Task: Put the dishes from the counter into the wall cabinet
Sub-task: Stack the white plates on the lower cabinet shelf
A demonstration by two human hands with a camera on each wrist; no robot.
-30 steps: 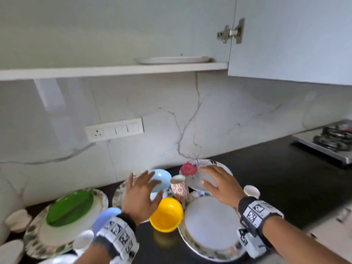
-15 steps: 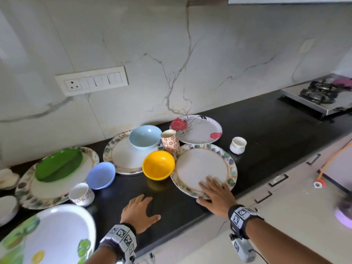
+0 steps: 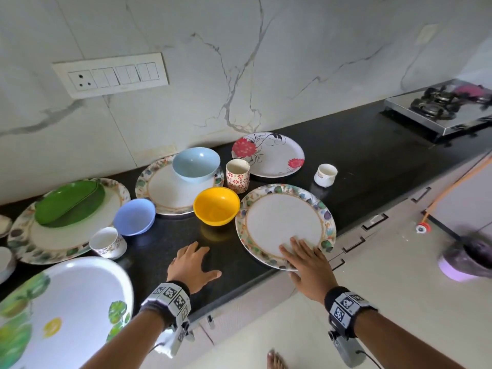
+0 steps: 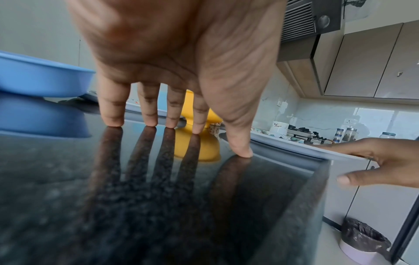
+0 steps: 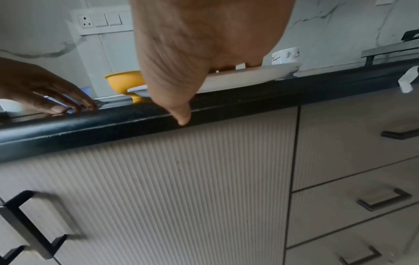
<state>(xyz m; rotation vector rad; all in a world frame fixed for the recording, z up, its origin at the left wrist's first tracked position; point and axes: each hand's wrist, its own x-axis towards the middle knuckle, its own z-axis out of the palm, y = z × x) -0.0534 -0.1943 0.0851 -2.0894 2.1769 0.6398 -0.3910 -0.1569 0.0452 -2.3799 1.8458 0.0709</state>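
Note:
A leaf-rimmed white plate (image 3: pixel 282 219) lies at the black counter's (image 3: pixel 372 161) front edge, its near rim overhanging. My right hand (image 3: pixel 306 259) rests with straight fingers on that near rim (image 5: pixel 249 77), and its thumb hangs below the counter edge, apart from the plate. My left hand (image 3: pixel 191 265) is spread, fingertips (image 4: pixel 149 122) touching bare counter in front of the yellow bowl (image 3: pixel 216 205). Behind stand a patterned cup (image 3: pixel 237 175), a red-flower plate (image 3: pixel 269 153) and a pale blue bowl (image 3: pixel 195 163) on another plate (image 3: pixel 170 198). The wall cabinet is out of view.
To the left are a violet-blue bowl (image 3: pixel 135 216), a small cup (image 3: pixel 106 242), a green dish (image 3: pixel 69 202) on a large plate (image 3: pixel 66 241), and an oval platter (image 3: pixel 66 302). A white cup (image 3: pixel 325 174) and a stove (image 3: pixel 439 107) are right. Drawers (image 5: pixel 351 179) sit below.
Both hands have drawn back from the dishes by the wall to the counter's front edge. The view has tipped down, so the cabinet shelf has left the frame.

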